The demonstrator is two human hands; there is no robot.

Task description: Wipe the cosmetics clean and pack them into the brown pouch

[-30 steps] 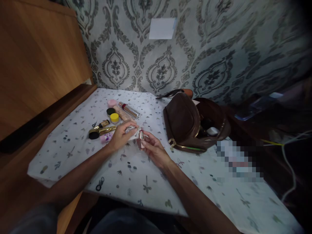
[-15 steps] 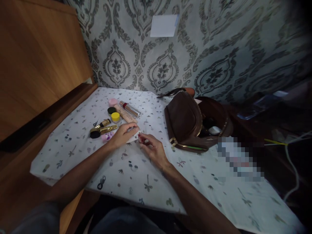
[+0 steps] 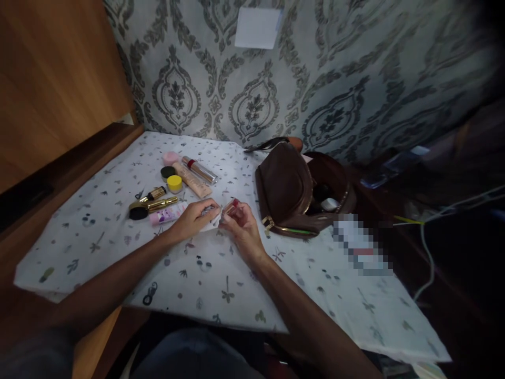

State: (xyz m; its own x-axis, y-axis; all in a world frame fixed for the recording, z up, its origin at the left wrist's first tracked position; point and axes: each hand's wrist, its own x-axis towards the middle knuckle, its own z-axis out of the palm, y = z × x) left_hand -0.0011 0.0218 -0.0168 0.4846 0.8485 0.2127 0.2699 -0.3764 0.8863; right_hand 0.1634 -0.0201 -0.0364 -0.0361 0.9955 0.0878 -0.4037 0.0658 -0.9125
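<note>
My left hand (image 3: 192,220) is closed on a thin white piece, perhaps tissue or a wipe (image 3: 212,223). Between the fingers of my right hand (image 3: 248,236) is a small item with a dark red end (image 3: 233,206); its kind is unclear. The two hands nearly meet over the cloth, and the white piece reaches toward the right fingertips. Just left of my left hand lies a pink and purple tube (image 3: 162,216). Beyond it are a gold tube (image 3: 162,203), a yellow-lidded jar (image 3: 174,183) and a beige tube (image 3: 193,180).
A brown leather bag (image 3: 284,184) stands unzipped to the right, with items inside. A blurred-out packet (image 3: 363,247) lies beside it. Farther left are a clear tube with a red band (image 3: 200,169), a pink round item (image 3: 170,158) and a dark-lidded jar (image 3: 168,173).
The view has shifted, so the table things sit farther left and slightly higher. The red-ended item has tilted up in my right fingers and shows more. Both hands keep their holds.
</note>
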